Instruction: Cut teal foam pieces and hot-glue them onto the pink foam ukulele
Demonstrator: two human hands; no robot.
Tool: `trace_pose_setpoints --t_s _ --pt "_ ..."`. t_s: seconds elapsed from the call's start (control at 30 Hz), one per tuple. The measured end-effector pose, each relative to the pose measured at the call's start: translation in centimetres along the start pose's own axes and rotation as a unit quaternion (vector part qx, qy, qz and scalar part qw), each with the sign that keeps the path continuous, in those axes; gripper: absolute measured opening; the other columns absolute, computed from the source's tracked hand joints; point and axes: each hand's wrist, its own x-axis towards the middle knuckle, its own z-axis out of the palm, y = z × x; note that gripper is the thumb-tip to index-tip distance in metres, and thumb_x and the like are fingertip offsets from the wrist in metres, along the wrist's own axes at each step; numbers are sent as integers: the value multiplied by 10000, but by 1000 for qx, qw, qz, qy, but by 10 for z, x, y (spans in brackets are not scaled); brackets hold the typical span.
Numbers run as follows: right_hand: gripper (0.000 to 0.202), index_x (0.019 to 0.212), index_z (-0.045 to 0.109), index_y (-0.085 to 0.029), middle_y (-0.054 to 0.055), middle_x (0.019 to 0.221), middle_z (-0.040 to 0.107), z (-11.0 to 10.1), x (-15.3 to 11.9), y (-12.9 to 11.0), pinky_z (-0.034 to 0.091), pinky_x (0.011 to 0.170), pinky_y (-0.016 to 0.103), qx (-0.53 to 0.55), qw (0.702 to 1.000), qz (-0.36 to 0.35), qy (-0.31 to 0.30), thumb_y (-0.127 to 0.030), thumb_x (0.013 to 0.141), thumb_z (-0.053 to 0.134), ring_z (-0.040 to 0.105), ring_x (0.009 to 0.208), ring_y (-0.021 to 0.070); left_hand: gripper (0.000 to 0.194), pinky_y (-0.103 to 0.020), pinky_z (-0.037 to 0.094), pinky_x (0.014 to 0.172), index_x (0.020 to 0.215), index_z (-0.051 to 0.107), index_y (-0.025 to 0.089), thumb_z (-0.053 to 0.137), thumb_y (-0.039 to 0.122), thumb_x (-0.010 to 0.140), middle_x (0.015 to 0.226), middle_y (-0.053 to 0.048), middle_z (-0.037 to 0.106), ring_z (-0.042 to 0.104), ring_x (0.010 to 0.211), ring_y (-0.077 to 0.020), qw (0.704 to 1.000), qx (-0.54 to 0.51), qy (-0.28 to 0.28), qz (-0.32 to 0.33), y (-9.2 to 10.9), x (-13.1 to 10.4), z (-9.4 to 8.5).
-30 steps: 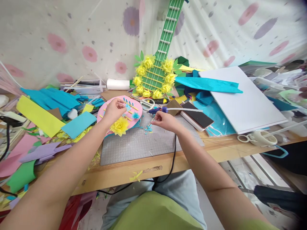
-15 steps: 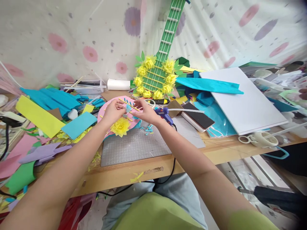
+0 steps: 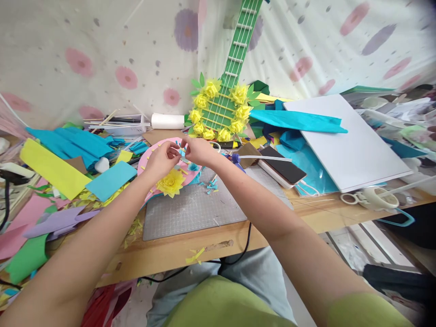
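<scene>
A pink paper disc (image 3: 146, 164), with thin yellow sticks across it and several small blue pieces near its top, lies on the grey cutting mat (image 3: 204, 212). A large yellow paper flower (image 3: 170, 182) sits on its near part, and a blue paper flower (image 3: 194, 167) is at its right side. Over the disc, my left hand (image 3: 162, 160) has its fingers curled in a pinch at a small light-blue paper piece (image 3: 183, 155). From the other side, my right hand (image 3: 200, 151) pinches at the same piece, its fingertips partly hidden.
A purple glue gun (image 3: 238, 162) lies behind my right forearm. Blue scraps (image 3: 211, 185) are on the mat. A green paper guitar (image 3: 221, 106) ringed with yellow flowers leans at the back. A phone (image 3: 283, 163), white board (image 3: 347, 145) and mug (image 3: 378, 197) stand to the right; coloured paper (image 3: 54, 168) covers the left.
My right hand has turned over and moved slightly left, its fingers now pointing down beside my left fingertips. The blue flower on the disc's right side shows more. The glue gun is more covered.
</scene>
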Motion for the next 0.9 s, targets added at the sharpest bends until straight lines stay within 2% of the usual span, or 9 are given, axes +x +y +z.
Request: trace_pose_setpoints --t_s 0.07,0.13,0.2,0.3,0.43,0.57,0.63,0.77,0.9 --pt "272 931 575 -183 36 811 660 -3 -9 6 393 678 285 47 998 34 22 -76 691 508 583 779 189 271 -280 451 642 931 570 215 615 254 666 823 -23 661 607 705 -160 1000 10 17 -14 0 0 -2" --pt "227 898 584 -189 26 822 658 -1 -22 13 416 698 288 125 986 76 83 -104 704 500 589 781 174 254 -286 448 656 916 573 223 614 255 667 816 -18 661 606 717 -170 998 37 47 -33 0 0 -5" --pt "205 900 585 -195 21 854 656 9 -37 22 442 715 285 223 954 120 160 -148 723 493 591 776 154 238 -297 444 683 906 572 229 607 251 671 829 -18 660 609 759 -187 992 84 74 -50 1 0 -6" --pt "180 877 602 -200 22 869 653 32 -57 36 468 709 281 318 906 184 209 -217 721 515 583 724 136 225 -322 437 755 894 574 231 606 235 671 899 -36 660 605 866 -224 987 135 68 -44 3 0 -3" --pt "154 828 586 -194 -13 796 610 56 -66 46 456 548 244 403 857 243 210 -264 702 531 498 514 79 172 -356 408 852 857 592 235 604 234 685 964 -61 655 578 972 -268 987 156 48 -12 10 1 3" --pt "133 788 548 -195 -43 725 561 62 -62 47 411 457 214 456 830 252 201 -269 678 542 436 428 51 208 -390 390 885 905 583 226 597 237 697 792 -61 637 574 954 -295 982 169 73 -33 19 1 7" --pt "129 780 535 -195 -50 704 549 62 -61 47 414 459 213 469 821 255 201 -262 670 545 433 420 48 289 -408 362 936 966 574 214 602 207 678 851 -70 642 550 1020 -303 981 180 73 2 23 0 9" --pt "145 784 520 -194 -52 691 543 65 -62 48 422 471 222 478 815 262 197 -263 662 555 454 435 58 437 -378 359 975 1102 517 212 593 178 673 1140 -80 599 505 1132 -269 985 143 38 91 30 -5 17" --pt "184 815 523 -197 -44 719 574 68 -64 51 415 460 208 474 817 263 197 -282 660 575 487 456 62 600 -320 443 847 1248 402 237 613 241 686 1096 -47 620 568 1040 -216 986 102 -89 99 38 -11 26"
